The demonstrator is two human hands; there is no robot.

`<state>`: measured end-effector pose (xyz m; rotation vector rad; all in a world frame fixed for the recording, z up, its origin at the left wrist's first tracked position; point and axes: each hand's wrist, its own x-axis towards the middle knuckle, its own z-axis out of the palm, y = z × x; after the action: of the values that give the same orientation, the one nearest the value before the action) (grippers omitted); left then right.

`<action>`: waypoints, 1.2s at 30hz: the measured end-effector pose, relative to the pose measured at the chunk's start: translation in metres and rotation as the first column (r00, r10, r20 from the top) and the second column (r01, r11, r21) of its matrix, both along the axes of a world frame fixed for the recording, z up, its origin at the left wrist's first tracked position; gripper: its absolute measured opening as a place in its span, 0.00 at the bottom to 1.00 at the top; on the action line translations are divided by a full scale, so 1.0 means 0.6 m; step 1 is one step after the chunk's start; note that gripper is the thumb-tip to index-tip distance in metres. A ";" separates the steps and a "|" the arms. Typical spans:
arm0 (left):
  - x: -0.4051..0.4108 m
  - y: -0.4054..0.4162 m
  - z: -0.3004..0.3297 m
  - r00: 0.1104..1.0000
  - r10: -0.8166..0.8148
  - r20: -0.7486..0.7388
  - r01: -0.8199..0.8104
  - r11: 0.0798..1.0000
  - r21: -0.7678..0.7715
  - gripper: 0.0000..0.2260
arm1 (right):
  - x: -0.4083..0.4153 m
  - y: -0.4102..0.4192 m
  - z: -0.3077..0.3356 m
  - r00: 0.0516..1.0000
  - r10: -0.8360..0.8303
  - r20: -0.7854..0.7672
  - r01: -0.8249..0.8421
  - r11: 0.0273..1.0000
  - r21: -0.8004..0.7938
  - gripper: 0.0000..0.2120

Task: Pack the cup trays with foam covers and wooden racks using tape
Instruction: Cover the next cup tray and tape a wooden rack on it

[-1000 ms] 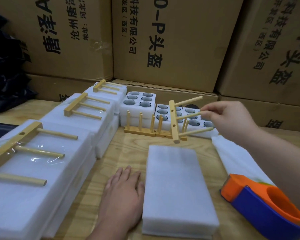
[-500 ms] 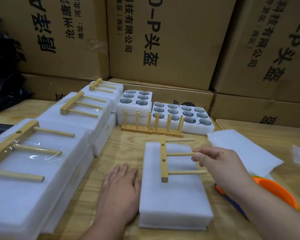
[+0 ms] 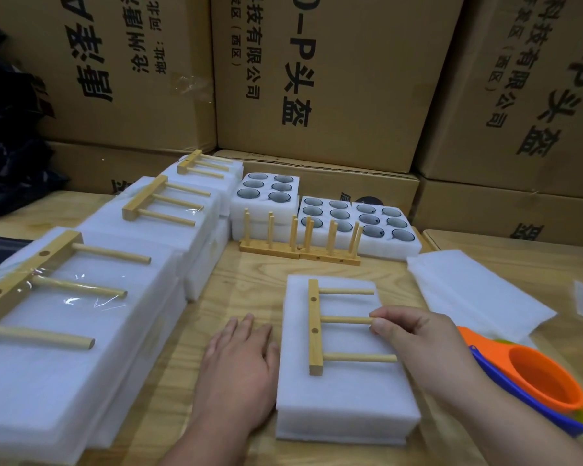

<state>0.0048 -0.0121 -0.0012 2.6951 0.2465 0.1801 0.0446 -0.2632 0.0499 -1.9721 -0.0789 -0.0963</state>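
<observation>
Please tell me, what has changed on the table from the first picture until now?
The right hand carried one wooden rack from the racks at the back down onto the covered foam tray, where it now lies flat; the fingers still pinch its middle peg. The left hand stayed flat on the table beside the tray. The tape dispenser and taped packs did not move.

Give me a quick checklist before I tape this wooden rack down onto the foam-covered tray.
1. Wooden rack lying flat on the foam cover: ok.
2. Rack within the cover's edges: ok.
3. Right hand steadying the rack by its middle peg: ok.
4. Left hand bracing the tray's side: ok.
5. Tape dispenser in hand: not ok, it lies by the right forearm.
6. Cups seated under the cover: cannot tell.
</observation>
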 end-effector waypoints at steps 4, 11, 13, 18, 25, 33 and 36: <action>0.000 0.000 0.001 1.000 -0.005 -0.010 0.005 1.000 0.004 0.23 | -0.001 -0.006 -0.001 0.994 0.001 0.109 0.016 0.987 -0.157 0.07; 0.002 0.000 0.000 1.000 -0.005 -0.010 0.006 1.000 0.029 0.23 | -0.005 -0.003 0.014 0.985 0.024 0.173 0.021 0.966 -0.258 0.08; 0.002 0.000 0.000 1.000 -0.005 -0.009 0.006 0.999 0.032 0.23 | -0.005 -0.004 0.018 0.979 0.022 0.204 0.037 0.959 -0.280 0.09; 0.002 0.000 -0.002 1.000 -0.006 -0.012 0.006 0.999 0.048 0.23 | -0.020 -0.001 0.032 0.949 0.241 0.205 -0.113 0.863 -0.493 0.19; 0.001 0.002 -0.006 1.000 -0.021 0.013 0.021 1.000 0.007 0.24 | -0.013 0.076 0.042 0.909 0.409 -0.081 -0.320 0.562 -0.763 0.35; -0.003 0.007 -0.006 0.997 -0.053 0.053 0.057 0.995 -0.076 0.37 | -0.005 0.088 0.016 0.919 0.389 -0.067 -0.287 0.543 -0.789 0.40; -0.002 0.008 -0.006 0.997 -0.052 0.057 0.056 0.996 -0.067 0.41 | -0.004 0.088 0.015 0.917 0.394 -0.065 -0.293 0.553 -0.780 0.41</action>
<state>0.0038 -0.0074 -0.0048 2.6214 0.1601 0.2248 0.0420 -0.2105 0.0586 -2.7897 -0.7017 0.1080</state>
